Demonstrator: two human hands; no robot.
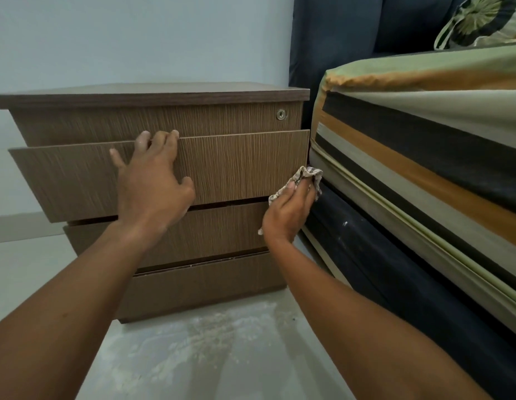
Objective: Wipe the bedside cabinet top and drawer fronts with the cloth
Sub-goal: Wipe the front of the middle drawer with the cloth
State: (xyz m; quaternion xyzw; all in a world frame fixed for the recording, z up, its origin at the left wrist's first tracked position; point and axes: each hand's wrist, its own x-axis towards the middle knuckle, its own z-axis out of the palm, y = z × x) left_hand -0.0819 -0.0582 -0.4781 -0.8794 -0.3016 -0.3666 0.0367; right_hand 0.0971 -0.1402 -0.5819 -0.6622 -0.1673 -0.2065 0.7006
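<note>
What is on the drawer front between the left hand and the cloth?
Nothing: in the head view, the stretch of the pulled-out drawer front between the left hand and the cloth under the right hand is bare wood grain.

Two bare forearms come in from the bottom of the view, no sleeves on either one, uncovered from the frame edge to the wrists. The bare left hand [153, 183] wears no ring, no watch, no glove. The bare right hand [288, 212] is the same: no band at the wrist just below it, short nails showing.
</note>
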